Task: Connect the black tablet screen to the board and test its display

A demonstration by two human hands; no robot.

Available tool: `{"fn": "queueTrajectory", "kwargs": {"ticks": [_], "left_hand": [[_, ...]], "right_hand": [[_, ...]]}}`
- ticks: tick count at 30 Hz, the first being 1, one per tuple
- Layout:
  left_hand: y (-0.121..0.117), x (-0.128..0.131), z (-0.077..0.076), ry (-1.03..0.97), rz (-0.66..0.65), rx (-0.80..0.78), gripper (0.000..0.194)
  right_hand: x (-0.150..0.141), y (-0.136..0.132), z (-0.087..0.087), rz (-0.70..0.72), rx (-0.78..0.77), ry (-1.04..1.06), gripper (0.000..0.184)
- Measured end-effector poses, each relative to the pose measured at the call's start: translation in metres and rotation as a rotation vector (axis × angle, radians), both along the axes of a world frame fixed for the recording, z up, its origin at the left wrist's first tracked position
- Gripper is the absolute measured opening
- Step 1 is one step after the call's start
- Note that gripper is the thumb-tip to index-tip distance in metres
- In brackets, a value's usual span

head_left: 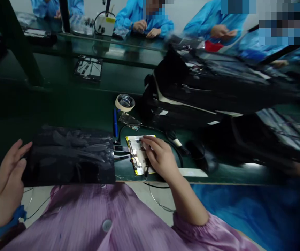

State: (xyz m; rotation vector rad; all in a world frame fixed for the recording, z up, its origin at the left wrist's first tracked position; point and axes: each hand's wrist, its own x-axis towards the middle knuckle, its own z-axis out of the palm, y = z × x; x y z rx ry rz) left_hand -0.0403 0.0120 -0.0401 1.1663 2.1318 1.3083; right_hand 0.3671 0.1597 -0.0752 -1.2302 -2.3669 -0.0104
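A dark tablet screen panel (72, 157), apparently covered in wrinkled clear film, lies at the bench's front edge. My left hand (10, 174) is at its left edge, fingers stretched and slightly apart, fingertips touching the side. Flat cables (121, 153) run from the panel's right side to a silver-white battery pack with a narrow circuit board (136, 157) and yellow tape. Over this pack is my right hand (162, 158), its fingers bent and drawn together near the top; what they pinch is hidden. A black cable plug (146, 172) lies over the pack's lower part.
Behind the work are a blue pen (115, 122), a tape roll (125, 102) and a small clear-wrapped part (129, 119). Black bins (191, 87) of panels crowd the right. An opened tablet (88, 68) lies farther back. Co-workers in blue sleeves (165, 26) sit opposite.
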Motion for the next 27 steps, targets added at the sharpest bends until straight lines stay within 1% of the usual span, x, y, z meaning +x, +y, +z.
{"fn": "queueTrajectory", "kwargs": {"ticks": [4,7,10,12,17,21,27], "left_hand": [[-0.001,0.008,-0.002,0.010,0.021,0.073,0.052],[-0.001,0.009,-0.005,-0.079,0.005,0.112,0.050],[-0.002,0.008,-0.007,-0.134,-0.003,0.135,0.049],[-0.002,0.009,-0.007,-0.128,0.006,0.151,0.047],[-0.001,0.011,-0.007,-0.116,0.010,0.176,0.043],[0.000,0.013,-0.008,-0.096,0.016,0.206,0.042],[0.002,0.015,-0.011,-0.124,0.033,0.218,0.040]], "right_hand": [[0.000,-0.003,-0.003,0.010,-0.025,-0.024,0.034],[0.001,-0.001,-0.004,0.015,-0.010,-0.066,0.036],[0.001,0.002,-0.005,0.057,0.044,-0.090,0.036],[0.001,0.003,-0.005,0.068,0.065,-0.097,0.035],[0.001,0.002,-0.004,0.042,0.017,-0.105,0.036],[0.000,0.000,-0.003,0.050,0.065,-0.088,0.034],[-0.001,-0.001,-0.003,0.052,0.059,-0.103,0.037]]}}
